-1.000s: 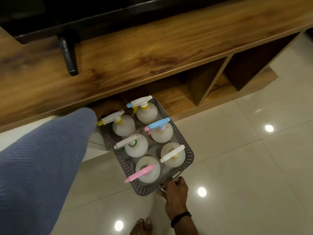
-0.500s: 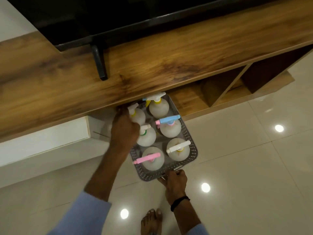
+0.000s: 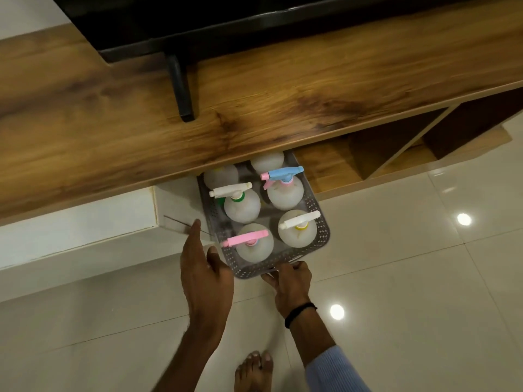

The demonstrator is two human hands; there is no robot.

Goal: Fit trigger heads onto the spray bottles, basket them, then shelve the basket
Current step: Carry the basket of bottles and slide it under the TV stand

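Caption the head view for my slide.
Right hand grips the near rim of the grey basket of spray bottles, half under the wooden top; left hand open beside it.

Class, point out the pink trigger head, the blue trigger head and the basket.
pink trigger head (image 3: 244, 239), head view, middle of its body.
blue trigger head (image 3: 285, 173), head view, middle of its body.
basket (image 3: 322, 232), head view, perforated side wall.

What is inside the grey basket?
The basket holds six white spray bottles. Four show trigger heads: pink, blue, two white. The rear two sit partly under the wooden top, heads hidden.
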